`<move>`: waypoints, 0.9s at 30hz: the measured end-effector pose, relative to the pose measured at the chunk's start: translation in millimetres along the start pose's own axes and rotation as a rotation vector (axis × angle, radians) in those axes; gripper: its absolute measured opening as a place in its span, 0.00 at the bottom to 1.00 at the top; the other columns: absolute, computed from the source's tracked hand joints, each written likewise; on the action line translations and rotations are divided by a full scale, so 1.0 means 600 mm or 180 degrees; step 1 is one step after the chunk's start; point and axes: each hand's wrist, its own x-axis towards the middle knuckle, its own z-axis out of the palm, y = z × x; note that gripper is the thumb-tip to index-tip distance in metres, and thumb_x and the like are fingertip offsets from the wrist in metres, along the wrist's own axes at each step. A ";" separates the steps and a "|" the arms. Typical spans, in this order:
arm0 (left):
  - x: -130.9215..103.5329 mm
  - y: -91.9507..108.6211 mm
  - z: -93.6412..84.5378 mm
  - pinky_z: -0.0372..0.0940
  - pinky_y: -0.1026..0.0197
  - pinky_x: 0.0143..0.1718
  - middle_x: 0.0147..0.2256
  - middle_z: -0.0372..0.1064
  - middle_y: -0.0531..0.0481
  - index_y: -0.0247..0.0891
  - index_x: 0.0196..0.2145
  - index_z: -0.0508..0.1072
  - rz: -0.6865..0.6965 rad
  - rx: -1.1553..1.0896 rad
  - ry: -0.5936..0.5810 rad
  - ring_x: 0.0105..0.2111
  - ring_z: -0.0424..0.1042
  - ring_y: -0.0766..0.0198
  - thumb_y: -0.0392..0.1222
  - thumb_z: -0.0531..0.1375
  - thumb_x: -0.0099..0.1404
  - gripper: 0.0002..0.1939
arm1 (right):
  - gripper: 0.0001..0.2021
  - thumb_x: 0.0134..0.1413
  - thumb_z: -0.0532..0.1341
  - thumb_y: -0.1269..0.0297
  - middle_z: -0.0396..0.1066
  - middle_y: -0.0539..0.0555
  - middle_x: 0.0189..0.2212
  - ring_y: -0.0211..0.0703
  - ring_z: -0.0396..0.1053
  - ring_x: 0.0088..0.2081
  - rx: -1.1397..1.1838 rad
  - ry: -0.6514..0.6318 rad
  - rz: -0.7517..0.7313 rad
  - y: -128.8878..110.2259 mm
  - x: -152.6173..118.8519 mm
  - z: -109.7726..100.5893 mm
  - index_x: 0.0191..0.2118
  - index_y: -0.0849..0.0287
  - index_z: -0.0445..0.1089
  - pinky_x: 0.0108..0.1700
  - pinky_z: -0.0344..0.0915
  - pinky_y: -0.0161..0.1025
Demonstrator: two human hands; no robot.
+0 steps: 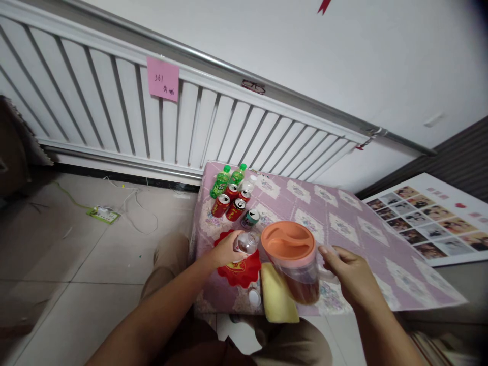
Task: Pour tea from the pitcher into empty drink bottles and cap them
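Note:
My left hand (227, 251) is closed round a clear plastic bottle (247, 243) with no cap on its mouth, over a red scalloped mat (244, 274). In my right hand (345, 269) is the handle of a clear pitcher (305, 284) with an orange lid (288, 241). Brown liquid fills the pitcher's lower part. The pitcher leans slightly, its lid close to the bottle but apart from it. A folded yellow cloth (277, 300) lies partly behind the pitcher, and a white cap (254, 298) rests near the table's front edge.
Behind the bottle stand several red cans (220, 205), a teal can (250, 218), two green bottles (220, 183) and a clear bottle (249, 183). A patterned cloth (335, 223) covers the table. A white radiator (213, 122) runs along the wall; a photo board (430, 223) leans at right.

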 end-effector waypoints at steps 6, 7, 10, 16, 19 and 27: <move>0.001 0.000 0.000 0.64 0.56 0.55 0.55 0.68 0.44 0.41 0.58 0.62 0.0005 -0.0001 0.0020 0.53 0.70 0.56 0.38 0.70 0.51 0.38 | 0.23 0.42 0.65 0.40 0.61 0.48 0.16 0.40 0.60 0.24 -0.0106 0.0017 -0.0039 0.004 0.000 -0.001 0.17 0.57 0.67 0.27 0.58 0.37; 0.001 -0.001 0.000 0.64 0.56 0.55 0.55 0.68 0.44 0.41 0.58 0.62 0.0008 0.0009 0.0014 0.52 0.70 0.56 0.38 0.70 0.51 0.38 | 0.24 0.42 0.64 0.40 0.60 0.48 0.16 0.40 0.60 0.24 -0.0120 0.0014 -0.0053 0.004 0.000 -0.001 0.17 0.57 0.66 0.27 0.57 0.37; 0.002 -0.003 0.000 0.65 0.57 0.55 0.55 0.68 0.45 0.41 0.58 0.62 0.0015 0.0024 0.0009 0.52 0.70 0.56 0.38 0.70 0.51 0.39 | 0.24 0.42 0.64 0.39 0.60 0.48 0.16 0.40 0.59 0.24 -0.0114 0.0015 -0.0074 0.005 0.001 -0.001 0.16 0.57 0.66 0.27 0.57 0.37; 0.002 -0.003 0.001 0.65 0.57 0.54 0.55 0.69 0.46 0.42 0.58 0.62 -0.0027 0.0052 0.0036 0.52 0.70 0.57 0.37 0.70 0.51 0.38 | 0.23 0.42 0.65 0.40 0.61 0.48 0.17 0.40 0.60 0.24 -0.0058 0.0000 -0.0049 0.011 0.003 0.000 0.18 0.57 0.68 0.27 0.58 0.37; 0.002 -0.002 0.001 0.65 0.58 0.53 0.55 0.69 0.46 0.42 0.58 0.61 -0.0031 0.0010 0.0024 0.51 0.70 0.58 0.37 0.70 0.51 0.38 | 0.23 0.42 0.65 0.40 0.60 0.48 0.17 0.40 0.59 0.24 0.0008 -0.0007 -0.0071 0.013 0.004 0.002 0.18 0.57 0.67 0.27 0.57 0.36; 0.001 0.000 0.001 0.65 0.58 0.54 0.55 0.69 0.46 0.41 0.58 0.62 -0.0007 -0.0003 0.0026 0.51 0.70 0.58 0.37 0.70 0.51 0.38 | 0.22 0.43 0.65 0.42 0.61 0.49 0.17 0.40 0.60 0.24 -0.0002 -0.0002 -0.0111 0.006 0.002 0.002 0.18 0.57 0.69 0.27 0.58 0.37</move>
